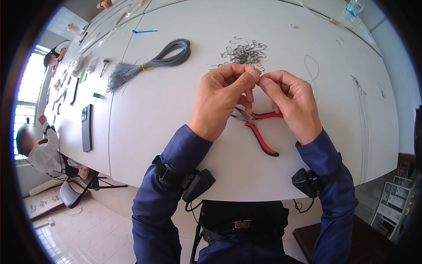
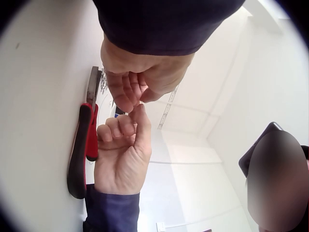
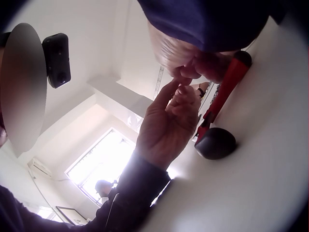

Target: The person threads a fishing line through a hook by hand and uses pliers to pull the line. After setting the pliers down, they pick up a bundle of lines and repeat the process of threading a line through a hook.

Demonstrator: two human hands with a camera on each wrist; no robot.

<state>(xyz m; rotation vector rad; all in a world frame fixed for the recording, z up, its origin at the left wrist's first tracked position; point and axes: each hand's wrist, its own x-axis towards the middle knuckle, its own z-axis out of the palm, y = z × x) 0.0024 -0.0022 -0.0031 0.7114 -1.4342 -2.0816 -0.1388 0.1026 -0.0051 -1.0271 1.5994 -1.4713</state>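
Note:
Both hands meet fingertip to fingertip over the white table, just in front of a pile of small dark wire hooks (image 1: 246, 53). The left hand (image 1: 222, 97) has thumb and index finger pinched together, and so does the right hand (image 1: 292, 99); what lies between the tips is too small to make out. Beneath them rest pliers with red and black handles (image 1: 261, 138), jaws towards the left hand. In the left wrist view the pliers (image 2: 86, 140) lie beside the right hand (image 2: 123, 159). The right wrist view shows the left hand (image 3: 166, 125) touching the right one (image 3: 181, 53).
A grey wire bundle with a yellow tie (image 1: 173, 53) lies left of the hooks, with a blue strip (image 1: 145, 31) behind it and a phone (image 1: 87, 127) farther left. Long thin wires (image 1: 362, 127) lie at the right. Other people sit along the left side.

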